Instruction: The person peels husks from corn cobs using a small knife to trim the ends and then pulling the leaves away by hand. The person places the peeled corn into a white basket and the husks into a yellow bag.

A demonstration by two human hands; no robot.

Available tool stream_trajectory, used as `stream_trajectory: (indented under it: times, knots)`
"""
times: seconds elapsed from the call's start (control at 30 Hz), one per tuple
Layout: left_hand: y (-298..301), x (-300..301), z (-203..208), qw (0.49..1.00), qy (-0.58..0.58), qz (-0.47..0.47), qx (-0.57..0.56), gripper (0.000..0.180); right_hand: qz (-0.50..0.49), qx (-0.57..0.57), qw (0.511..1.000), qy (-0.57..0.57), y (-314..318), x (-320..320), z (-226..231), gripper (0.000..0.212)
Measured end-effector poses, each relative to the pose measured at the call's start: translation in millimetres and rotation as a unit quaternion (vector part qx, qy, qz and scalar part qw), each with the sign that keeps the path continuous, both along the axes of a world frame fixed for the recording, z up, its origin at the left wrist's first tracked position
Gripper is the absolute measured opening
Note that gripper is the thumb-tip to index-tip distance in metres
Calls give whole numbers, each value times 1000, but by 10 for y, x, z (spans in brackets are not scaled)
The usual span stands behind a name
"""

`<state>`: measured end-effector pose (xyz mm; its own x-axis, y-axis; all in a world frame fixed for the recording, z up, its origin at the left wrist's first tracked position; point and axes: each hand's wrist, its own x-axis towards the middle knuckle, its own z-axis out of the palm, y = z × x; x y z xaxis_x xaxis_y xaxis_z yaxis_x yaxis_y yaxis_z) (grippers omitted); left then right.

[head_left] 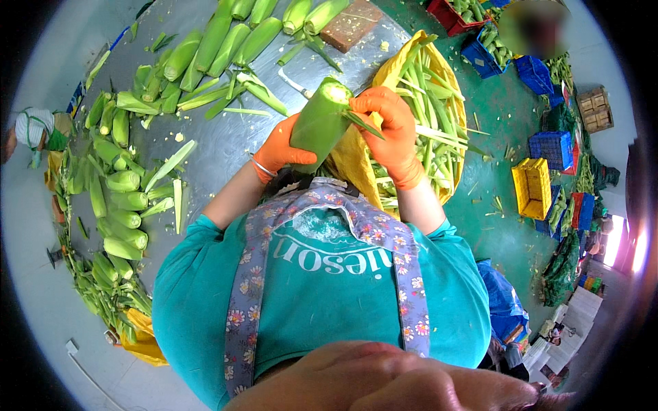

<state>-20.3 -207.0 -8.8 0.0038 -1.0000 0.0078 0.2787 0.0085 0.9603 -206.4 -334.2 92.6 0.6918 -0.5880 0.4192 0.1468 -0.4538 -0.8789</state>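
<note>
My left hand [277, 152], in an orange glove, is closed around a green ear of corn [319, 123] in its husk. The ear is tilted over the metal table's near edge, its pale cut end up and to the right. At that end my right hand [392, 130], also gloved in orange, pinches a narrow husk leaf [367, 124] that sticks out from the ear. A thin curved tool [295, 83] lies on the table just beyond the ear, partly hidden by it. Beside my right hand, a yellow sack [394, 65] gapes around many loose husk leaves [428, 103].
More ears of corn [226, 48] in husks line the far and left parts of the metal table [205, 154]. A brown block [351, 24] sits at its far edge. Crates, including a yellow crate [531, 188], stand on the green floor to the right. Another person [38, 130] is at far left.
</note>
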Motion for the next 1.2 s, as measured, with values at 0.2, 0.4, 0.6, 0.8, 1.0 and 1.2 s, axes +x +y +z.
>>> stream_trajectory:
  times: [0.2, 0.4, 0.6, 0.8, 1.0, 1.2]
  knots:
    - [-178, -195, -25, 975, 212, -60, -8, 84, -36, -259, 965, 5, 65, -237, -199, 16]
    - [-469, -554, -15, 925, 370, -71, 38, 69, -117, 250, 953, -127, -56, -67, -200, 11]
    - [-818, -462, 159, 917, 390, 15, 77, 54, -19, 186, 980, -67, 318, -327, -454, 5]
    - [-974, -620, 59, 913, 403, -1, 56, 52, -136, 318, 923, -169, -62, -257, -307, 11]
    - [-1123, -575, 114, 939, 327, 23, 101, 49, -105, 273, 954, -69, 176, -663, -273, 16]
    - [-1308, -699, 190, 943, 316, 0, 101, 50, -131, 194, 971, -57, 345, -735, -322, 20]
